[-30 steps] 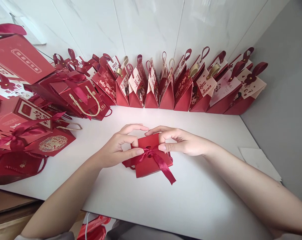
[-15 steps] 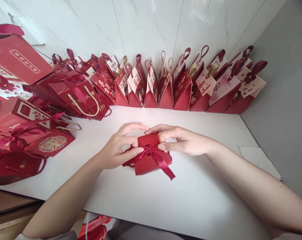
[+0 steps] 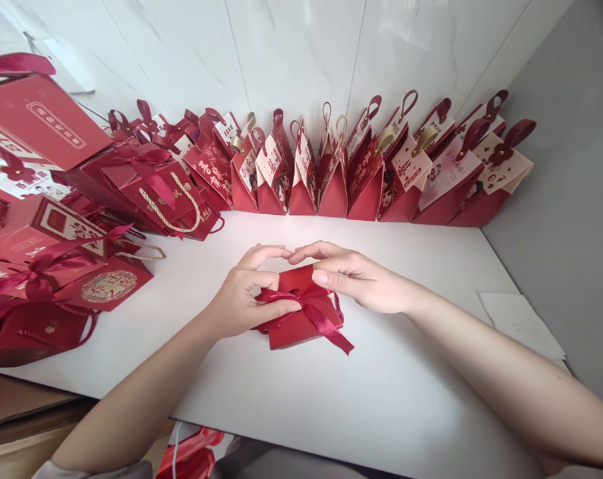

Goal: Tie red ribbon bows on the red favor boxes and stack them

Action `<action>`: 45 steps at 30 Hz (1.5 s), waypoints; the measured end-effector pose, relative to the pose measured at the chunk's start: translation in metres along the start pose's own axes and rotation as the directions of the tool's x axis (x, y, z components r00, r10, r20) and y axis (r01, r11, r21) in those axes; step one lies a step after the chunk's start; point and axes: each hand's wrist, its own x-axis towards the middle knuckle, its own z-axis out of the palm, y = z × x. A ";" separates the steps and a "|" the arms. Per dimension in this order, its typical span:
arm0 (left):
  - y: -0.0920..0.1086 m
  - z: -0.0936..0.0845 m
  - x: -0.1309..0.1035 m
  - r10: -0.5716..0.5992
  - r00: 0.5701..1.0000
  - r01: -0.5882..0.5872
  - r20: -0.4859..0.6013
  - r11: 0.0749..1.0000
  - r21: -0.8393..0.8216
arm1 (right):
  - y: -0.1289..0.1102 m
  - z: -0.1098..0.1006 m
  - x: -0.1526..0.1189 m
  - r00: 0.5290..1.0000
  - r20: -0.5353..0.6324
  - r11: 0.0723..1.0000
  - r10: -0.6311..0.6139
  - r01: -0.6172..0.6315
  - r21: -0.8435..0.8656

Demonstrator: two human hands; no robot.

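Observation:
A small red gift box (image 3: pixel 294 337) lies on the white table in front of me, with a dark red satin ribbon (image 3: pixel 326 322) tied in a bow across its top. My left hand (image 3: pixel 246 293) pinches the bow's left side, its thumb lying flat over the ribbon near the knot. At the bow's right side, my right hand (image 3: pixel 361 279) has its thumb and bent fingers closed at the ribbon loop; the exact contact is partly hidden. Both index fingertips nearly meet above the box's far edge. One ribbon tail hangs over the box's right front.
Red gift boxes with loop handles (image 3: pixel 333 193) stand in a row along the marbled wall. More red boxes (image 3: pixel 66 126) with ribbons and rope handles are piled at left. White paper (image 3: pixel 521 322) lies at the right edge. A red plastic item (image 3: pixel 196 452) is below the table.
My left thumb has slid right across the ribbon, towards the knot. My right thumb has lifted slightly up and left. The box has hardly moved.

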 end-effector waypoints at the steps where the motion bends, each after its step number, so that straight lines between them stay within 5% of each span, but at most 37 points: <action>1: 0.000 0.000 0.000 -0.031 0.999 0.031 0.027 0.999 -0.011 | -0.001 0.001 0.000 1.000 -0.021 1.000 -0.007 0.006 -0.014; 8: 0.005 -0.005 0.000 -0.107 0.977 0.132 0.184 0.983 -0.127 | 0.000 0.001 0.005 0.996 -0.088 0.996 -0.015 0.007 -0.092; 14: -0.002 -0.004 0.000 -0.049 0.990 0.075 0.131 0.975 -0.207 | 0.007 -0.001 0.004 0.986 -0.144 0.995 0.078 -0.069 0.067; 19: -0.003 -0.005 -0.003 -0.003 0.997 0.023 0.079 0.966 -0.257 | 0.009 -0.002 0.004 0.984 -0.173 0.996 0.037 -0.023 0.081; 24: -0.013 0.003 -0.006 -0.112 0.980 0.145 0.167 0.969 -0.200 | 0.019 -0.003 0.005 0.970 -0.240 0.993 0.047 -0.020 0.112; 30: -0.053 0.018 0.004 -0.078 0.988 0.114 0.133 0.952 -0.284 | 0.047 -0.003 -0.002 0.952 -0.306 0.997 0.013 0.009 0.073; 33: -0.065 0.023 0.012 -0.069 0.997 0.071 0.017 0.959 -0.275 | 0.066 -0.008 -0.004 0.967 -0.250 0.998 -0.050 0.056 0.020; 37: -0.066 0.024 0.017 -0.126 0.975 0.065 -0.182 0.949 -0.308 | 0.083 -0.015 -0.002 0.987 -0.153 0.999 -0.053 0.052 -0.017; 45: -0.064 0.025 0.015 -0.273 0.946 0.182 -0.173 0.892 -0.414 | 0.091 -0.020 -0.003 0.996 -0.089 0.993 -0.004 0.015 0.118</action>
